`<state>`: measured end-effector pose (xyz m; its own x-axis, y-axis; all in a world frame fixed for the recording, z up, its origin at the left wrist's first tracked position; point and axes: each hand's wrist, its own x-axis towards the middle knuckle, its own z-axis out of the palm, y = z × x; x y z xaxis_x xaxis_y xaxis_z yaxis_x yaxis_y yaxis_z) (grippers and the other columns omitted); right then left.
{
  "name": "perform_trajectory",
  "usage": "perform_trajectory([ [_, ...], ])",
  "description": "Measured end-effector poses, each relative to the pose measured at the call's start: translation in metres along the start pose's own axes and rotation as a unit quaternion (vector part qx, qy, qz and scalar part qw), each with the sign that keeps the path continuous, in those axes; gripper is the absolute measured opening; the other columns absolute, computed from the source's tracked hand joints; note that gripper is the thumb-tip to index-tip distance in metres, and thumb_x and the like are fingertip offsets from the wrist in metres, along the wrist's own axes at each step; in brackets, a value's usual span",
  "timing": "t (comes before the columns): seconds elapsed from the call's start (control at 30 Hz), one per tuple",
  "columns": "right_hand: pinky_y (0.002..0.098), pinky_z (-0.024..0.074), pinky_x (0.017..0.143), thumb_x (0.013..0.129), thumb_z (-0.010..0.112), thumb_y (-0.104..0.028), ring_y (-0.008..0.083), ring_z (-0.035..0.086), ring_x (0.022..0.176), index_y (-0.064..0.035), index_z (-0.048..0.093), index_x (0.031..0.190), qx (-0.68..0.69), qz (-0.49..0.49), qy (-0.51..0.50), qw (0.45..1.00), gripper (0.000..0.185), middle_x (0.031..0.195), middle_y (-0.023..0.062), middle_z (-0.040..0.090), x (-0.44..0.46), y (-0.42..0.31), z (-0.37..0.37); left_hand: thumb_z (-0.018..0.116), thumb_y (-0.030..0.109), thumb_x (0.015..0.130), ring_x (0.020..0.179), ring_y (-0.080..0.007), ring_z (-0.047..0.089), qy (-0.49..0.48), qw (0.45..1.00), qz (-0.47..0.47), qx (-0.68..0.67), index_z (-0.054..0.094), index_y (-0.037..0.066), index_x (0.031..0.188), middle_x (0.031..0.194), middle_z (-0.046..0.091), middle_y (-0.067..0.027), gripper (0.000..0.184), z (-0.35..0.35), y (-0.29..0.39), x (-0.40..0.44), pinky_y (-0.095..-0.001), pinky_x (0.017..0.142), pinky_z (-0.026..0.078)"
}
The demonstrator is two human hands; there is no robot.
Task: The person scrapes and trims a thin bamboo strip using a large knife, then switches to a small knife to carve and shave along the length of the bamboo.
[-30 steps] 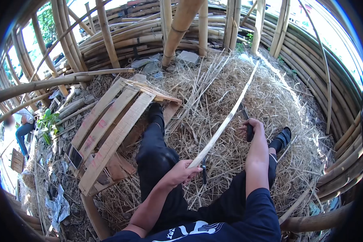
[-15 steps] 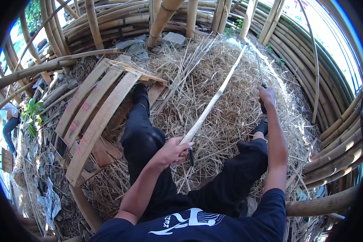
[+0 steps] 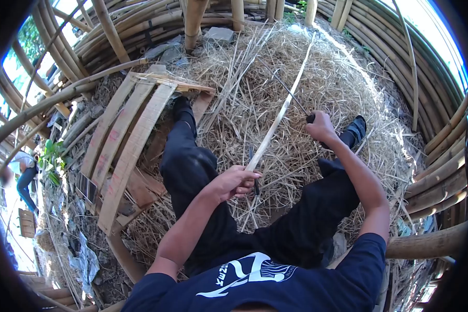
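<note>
My left hand is closed round the near end of a long, pale bamboo strip, which slants away to the upper right over the straw. A thin dark object shows beside its fingers; I cannot tell if it is held or lies behind them. My right hand grips the dark handle of a long knife. Its narrow blade points up and left, crossing the strip in view; whether they touch is not clear.
A slatted wooden crate lies tilted at my left leg. Straw and shavings cover the ground between my feet. Stacked bamboo poles wall the right side, with upright posts ahead. A person is at far left.
My right hand has moved left and nearer to me, and the knife blade has swung leftward across the strip. My left hand still holds the strip, slightly shifted right in view.
</note>
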<state>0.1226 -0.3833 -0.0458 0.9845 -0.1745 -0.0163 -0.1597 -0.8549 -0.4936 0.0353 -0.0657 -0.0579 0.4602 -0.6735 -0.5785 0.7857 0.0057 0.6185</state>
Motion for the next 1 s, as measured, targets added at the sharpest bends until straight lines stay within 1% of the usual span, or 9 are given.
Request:
perform_trajectory([
  [0.07,0.0418,0.0510,0.078,0.068,0.067,-0.021,0.0366,0.066,0.081,0.0049,0.066,0.082,-0.021,-0.008,0.024,0.999,0.029,0.079,0.0232,0.067,-0.006,-0.006,-0.012,0.057,0.015,0.092,0.037,-0.0023,0.032,-0.002,1.000,0.006,-0.010,0.053,0.001,0.110,0.057,0.037,0.0062,0.023,-0.003,0.002,0.003,-0.0197,0.033,0.026],
  [0.2,0.0418,0.0507,0.076,0.069,0.069,-0.028,0.0366,0.065,0.080,0.0030,0.066,0.080,-0.042,0.048,-0.023,0.998,0.033,0.081,0.0221,0.067,-0.028,-0.030,-0.030,0.054,0.019,0.095,0.034,-0.0014,0.027,0.018,0.999,0.011,0.024,0.053,0.004,0.097,0.055,0.032,0.0087,0.016,0.001,0.031,0.001,-0.0195,0.031,0.022],
  [0.27,0.0423,0.0506,0.075,0.069,0.069,-0.027,0.0370,0.065,0.079,0.0025,0.066,0.079,-0.065,-0.065,0.025,0.995,0.031,0.078,0.0210,0.066,-0.032,-0.022,-0.014,0.053,0.020,0.097,0.035,-0.0008,0.028,-0.036,0.998,0.016,-0.046,0.051,0.005,0.092,0.055,0.032,0.0092,0.016,-0.002,0.048,0.000,-0.0185,0.031,0.022],
  [0.33,0.0435,0.0503,0.076,0.069,0.068,-0.025,0.0371,0.065,0.077,0.0025,0.066,0.078,-0.056,-0.086,0.026,0.994,0.029,0.077,0.0216,0.066,-0.036,-0.020,-0.004,0.053,0.021,0.097,0.036,-0.0005,0.028,-0.029,0.999,0.038,-0.026,0.050,0.006,0.090,0.055,0.032,0.0088,0.017,0.004,0.061,0.000,-0.0180,0.030,0.022],
  [0.43,0.0432,0.0508,0.075,0.070,0.067,-0.026,0.0375,0.065,0.075,0.0052,0.064,0.076,0.011,-0.044,-0.070,0.997,0.032,0.073,0.0232,0.065,-0.035,-0.016,0.006,0.052,0.022,0.098,0.037,-0.0011,0.029,-0.002,0.999,0.036,0.039,0.050,0.005,0.091,0.055,0.033,0.0078,0.018,0.007,0.069,0.008,-0.0184,0.031,0.023],
  [0.67,0.0440,0.0502,0.071,0.073,0.067,-0.031,0.0379,0.064,0.070,0.0079,0.061,0.067,-0.057,0.026,-0.091,0.994,0.040,0.069,0.0249,0.063,-0.053,-0.024,0.013,0.051,0.020,0.098,0.038,-0.0040,0.034,0.035,0.996,0.041,0.077,0.051,0.003,0.091,0.056,0.037,0.0060,0.018,0.003,0.033,0.026,-0.0207,0.035,0.026],
  [0.83,0.0443,0.0499,0.070,0.075,0.066,-0.027,0.0397,0.063,0.070,0.0076,0.062,0.070,-0.040,-0.033,-0.089,0.995,0.035,0.070,0.0255,0.062,-0.068,-0.023,0.025,0.053,0.021,0.097,0.040,-0.0038,0.035,0.043,0.993,0.035,0.103,0.053,0.003,0.092,0.057,0.038,0.0064,0.018,-0.003,0.033,0.028,-0.0210,0.036,0.026],
  [0.93,0.0468,0.0495,0.071,0.074,0.065,-0.024,0.0396,0.063,0.071,0.0026,0.063,0.075,-0.059,-0.142,-0.090,0.984,0.026,0.070,0.0230,0.062,-0.080,-0.035,0.029,0.057,0.021,0.095,0.040,-0.0028,0.033,0.019,0.998,0.031,0.058,0.053,0.003,0.090,0.057,0.037,0.0071,0.019,-0.005,0.033,0.029,-0.0212,0.036,0.025],
  [1.0,0.0472,0.0492,0.071,0.073,0.066,-0.023,0.0392,0.062,0.070,-0.0007,0.063,0.076,-0.070,-0.112,-0.135,0.982,0.022,0.070,0.0213,0.062,-0.085,-0.044,0.026,0.060,0.019,0.093,0.040,-0.0022,0.031,0.023,0.996,0.056,0.069,0.053,0.003,0.089,0.057,0.035,0.0077,0.019,-0.001,0.033,0.026,-0.0212,0.036,0.023],
])
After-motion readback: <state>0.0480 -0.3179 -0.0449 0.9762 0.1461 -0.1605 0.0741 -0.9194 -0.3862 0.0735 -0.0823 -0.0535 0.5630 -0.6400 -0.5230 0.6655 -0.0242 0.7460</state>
